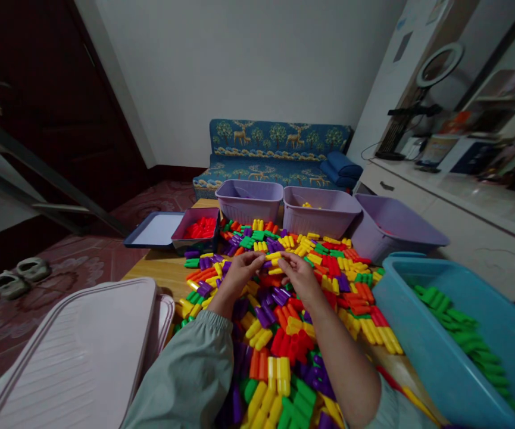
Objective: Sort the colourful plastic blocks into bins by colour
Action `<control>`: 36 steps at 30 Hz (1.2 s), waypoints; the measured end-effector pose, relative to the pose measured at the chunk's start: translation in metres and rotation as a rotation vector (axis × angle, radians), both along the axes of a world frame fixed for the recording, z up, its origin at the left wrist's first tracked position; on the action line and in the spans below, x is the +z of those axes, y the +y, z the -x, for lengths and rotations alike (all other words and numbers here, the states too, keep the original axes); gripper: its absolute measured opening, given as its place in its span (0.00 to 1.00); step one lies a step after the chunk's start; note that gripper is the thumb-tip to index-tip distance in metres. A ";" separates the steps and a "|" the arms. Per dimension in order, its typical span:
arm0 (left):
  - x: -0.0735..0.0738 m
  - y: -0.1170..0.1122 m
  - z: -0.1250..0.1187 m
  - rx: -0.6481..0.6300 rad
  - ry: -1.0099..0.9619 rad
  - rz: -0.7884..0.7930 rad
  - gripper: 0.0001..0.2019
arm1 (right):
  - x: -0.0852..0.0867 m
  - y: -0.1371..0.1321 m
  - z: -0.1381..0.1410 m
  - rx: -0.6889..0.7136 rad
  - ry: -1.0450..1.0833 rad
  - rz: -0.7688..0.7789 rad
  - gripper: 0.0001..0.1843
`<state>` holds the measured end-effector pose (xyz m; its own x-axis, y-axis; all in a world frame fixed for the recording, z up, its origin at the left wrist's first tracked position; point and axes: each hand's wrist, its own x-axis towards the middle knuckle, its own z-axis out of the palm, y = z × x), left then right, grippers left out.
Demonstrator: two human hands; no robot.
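Note:
My left hand (240,273) and my right hand (300,276) meet over a heap of bullet-shaped plastic building blocks (264,316) in red, yellow, green, purple and orange. Between the fingertips is a yellow building block (274,255), pinched from both sides. Purple shows beside it near my left fingers, but I cannot tell whether that is held or lies in the heap. Many of the blocks lie joined in short rows of one colour.
Three purple bins (252,208) line the far side. A blue bin (418,333) with green blocks stands at right, and a small box (177,241) with red blocks at left. Pale lids (83,351) lie at the near left. A patterned sofa (279,143) is behind.

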<state>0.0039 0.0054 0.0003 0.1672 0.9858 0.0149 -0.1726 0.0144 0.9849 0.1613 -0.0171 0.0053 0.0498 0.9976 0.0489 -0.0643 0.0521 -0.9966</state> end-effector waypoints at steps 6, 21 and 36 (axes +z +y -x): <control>-0.006 -0.003 -0.003 -0.198 0.076 -0.074 0.21 | -0.001 -0.001 -0.004 -0.030 -0.132 -0.033 0.20; -0.001 0.004 0.009 0.303 0.705 -0.278 0.16 | 0.002 0.002 -0.022 -0.129 0.134 0.054 0.19; 0.010 -0.007 -0.009 -0.100 -0.052 0.198 0.33 | 0.006 -0.004 0.000 0.063 -0.118 -0.050 0.18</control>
<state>0.0132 -0.0014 0.0101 0.2681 0.9490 -0.1659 -0.2107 0.2258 0.9511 0.1611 -0.0212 0.0109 -0.0219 0.9947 0.1009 0.0486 0.1019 -0.9936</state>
